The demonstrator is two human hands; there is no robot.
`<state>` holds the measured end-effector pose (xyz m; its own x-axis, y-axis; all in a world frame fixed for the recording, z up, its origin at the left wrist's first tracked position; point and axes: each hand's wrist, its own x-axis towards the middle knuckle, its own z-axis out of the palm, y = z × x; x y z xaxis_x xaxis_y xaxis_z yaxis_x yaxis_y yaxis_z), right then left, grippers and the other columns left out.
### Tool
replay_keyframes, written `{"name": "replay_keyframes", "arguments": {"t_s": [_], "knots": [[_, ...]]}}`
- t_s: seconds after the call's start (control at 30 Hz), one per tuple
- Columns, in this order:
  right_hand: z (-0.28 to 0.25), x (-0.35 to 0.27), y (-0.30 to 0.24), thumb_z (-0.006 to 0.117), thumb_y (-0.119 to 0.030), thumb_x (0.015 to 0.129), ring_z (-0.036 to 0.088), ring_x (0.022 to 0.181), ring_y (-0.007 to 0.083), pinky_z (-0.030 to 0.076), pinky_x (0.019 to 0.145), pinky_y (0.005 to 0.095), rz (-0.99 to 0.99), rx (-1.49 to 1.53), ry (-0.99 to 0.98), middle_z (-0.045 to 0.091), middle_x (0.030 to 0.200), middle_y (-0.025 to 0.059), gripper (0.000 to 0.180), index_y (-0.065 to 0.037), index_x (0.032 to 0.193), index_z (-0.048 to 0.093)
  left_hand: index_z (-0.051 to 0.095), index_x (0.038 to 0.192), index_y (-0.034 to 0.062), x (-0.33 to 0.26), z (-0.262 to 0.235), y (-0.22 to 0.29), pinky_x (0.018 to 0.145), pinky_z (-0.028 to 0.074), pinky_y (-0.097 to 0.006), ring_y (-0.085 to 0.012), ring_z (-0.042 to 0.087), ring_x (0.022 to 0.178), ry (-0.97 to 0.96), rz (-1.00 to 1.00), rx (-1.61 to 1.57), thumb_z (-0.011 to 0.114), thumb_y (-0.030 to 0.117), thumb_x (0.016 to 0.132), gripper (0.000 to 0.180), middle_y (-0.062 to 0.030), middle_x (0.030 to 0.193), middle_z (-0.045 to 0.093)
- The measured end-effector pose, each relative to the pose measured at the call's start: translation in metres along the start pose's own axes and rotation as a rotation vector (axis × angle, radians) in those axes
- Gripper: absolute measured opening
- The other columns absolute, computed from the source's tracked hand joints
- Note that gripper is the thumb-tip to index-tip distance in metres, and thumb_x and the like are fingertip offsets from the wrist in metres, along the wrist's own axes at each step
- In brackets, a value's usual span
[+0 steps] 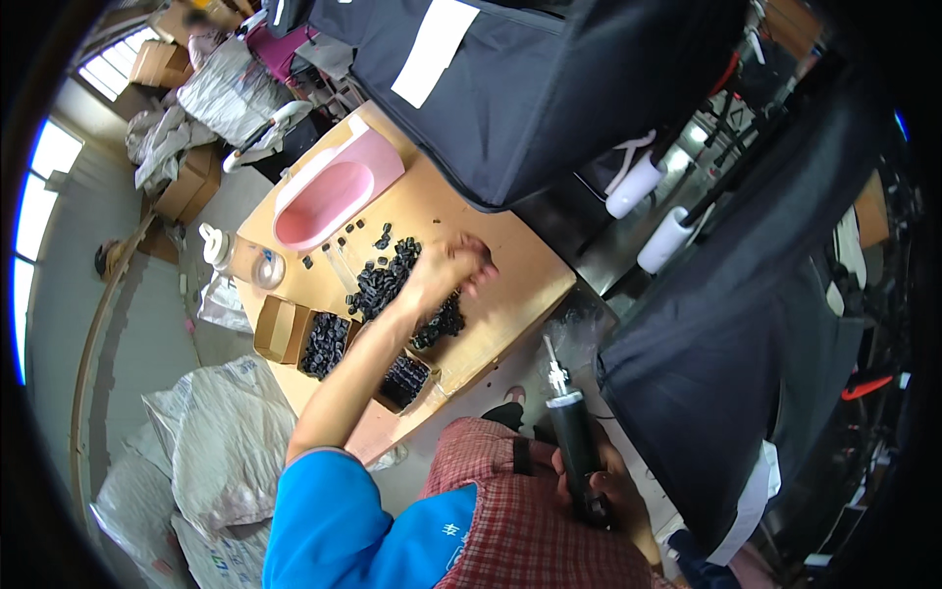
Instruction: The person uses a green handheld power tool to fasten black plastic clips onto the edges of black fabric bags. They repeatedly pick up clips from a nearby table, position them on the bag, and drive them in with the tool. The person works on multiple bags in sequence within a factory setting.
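Observation:
My left hand [457, 267] reaches over the table beside a loose heap of small black plastic parts [383, 285]. Its fingers are curled and a little blurred; a dark patch shows among them, but I cannot make out what they hold. Low on my right side, my right hand [606, 481] is wrapped around a black electric screwdriver [574, 432], its metal bit pointing up and away from me. An open cardboard box [327, 342] and a second one [404, 381], both with black parts in them, stand along the table's near edge, partly behind my left forearm.
On the wooden table [510, 294] are a pink tub-shaped holder [334, 191] and a clear bottle with white lid [250, 263]. A large black fabric piece [481, 98] hangs over the far side. Black fabric with white rollers [636, 187] fills the right; woven sacks [221, 442] lie left.

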<state>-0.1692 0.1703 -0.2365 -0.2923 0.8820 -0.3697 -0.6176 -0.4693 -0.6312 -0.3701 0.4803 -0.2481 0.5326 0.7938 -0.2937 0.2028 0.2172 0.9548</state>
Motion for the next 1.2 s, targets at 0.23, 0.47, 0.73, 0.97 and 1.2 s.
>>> {"name": "replay_keyframes", "arguments": {"t_s": [0.23, 0.47, 0.73, 0.97, 1.2], "knots": [[0.011, 0.015, -0.002, 0.086, -0.023, 0.064, 0.055, 0.093, 0.0168, 0.05, 0.073, 0.0308, -0.037, -0.256, -0.085, 0.05, 0.109, 0.0105, 0.115, -0.01, 0.151, 0.012, 0.056, 0.107, -0.0058, -0.083, 0.049, -0.019, 0.073, 0.062, -0.035, -0.0289, 0.07, 0.084, -0.064, -0.235, -0.905, 0.056, 0.01, 0.094, 0.021, -0.0257, 0.099, 0.065], [0.022, 0.011, -0.007, 0.087, -0.044, 0.062, 0.06, 0.085, 0.014, 0.05, 0.079, 0.0304, -0.096, -0.425, 0.002, 0.061, 0.098, 0.0075, 0.117, -0.003, 0.148, 0.021, 0.056, 0.096, 0.0004, -0.095, 0.057, -0.004, 0.072, 0.062, -0.036, -0.0336, 0.069, 0.087, -0.08, -0.22, -0.88, 0.058, 0.011, 0.093, 0.011, -0.0267, 0.096, 0.066], [0.027, 0.007, -0.016, 0.088, -0.04, 0.06, 0.042, 0.128, 0.0285, 0.033, 0.106, 0.0388, 0.005, -0.701, 0.047, 0.044, 0.136, 0.0192, 0.119, -0.002, 0.148, 0.017, 0.054, 0.091, 0.0027, -0.101, 0.066, -0.004, 0.073, 0.059, -0.033, -0.0269, 0.068, 0.083, -0.042, -0.112, -0.68, 0.056, 0.011, 0.095, 0.01, -0.0201, 0.091, 0.067], [0.033, 0.007, -0.012, 0.092, -0.027, 0.056, 0.049, 0.114, 0.0205, 0.044, 0.094, 0.0357, 0.018, -0.421, 0.129, 0.045, 0.132, 0.0142, 0.124, -0.001, 0.149, 0.013, 0.053, 0.125, 0.001, -0.08, 0.021, -0.011, 0.081, 0.054, -0.031, -0.0206, 0.064, 0.096, -0.233, -0.065, -0.156, 0.062, 0.027, 0.092, 0.043, -0.0134, 0.113, 0.064], [0.023, 0.008, 0.0, 0.091, -0.032, 0.056, 0.054, 0.096, 0.0156, 0.049, 0.08, 0.033, 0.098, -0.468, 0.121, 0.049, 0.123, 0.0105, 0.124, -0.001, 0.149, 0.014, 0.07, 0.096, 0.0045, 0.012, -0.073, -0.087, 0.075, 0.051, -0.035, -0.0252, 0.063, 0.084, 0.55, 0.228, 0.936, 0.067, 0.024, 0.083, 0.024, -0.0117, 0.087, 0.067]]}}
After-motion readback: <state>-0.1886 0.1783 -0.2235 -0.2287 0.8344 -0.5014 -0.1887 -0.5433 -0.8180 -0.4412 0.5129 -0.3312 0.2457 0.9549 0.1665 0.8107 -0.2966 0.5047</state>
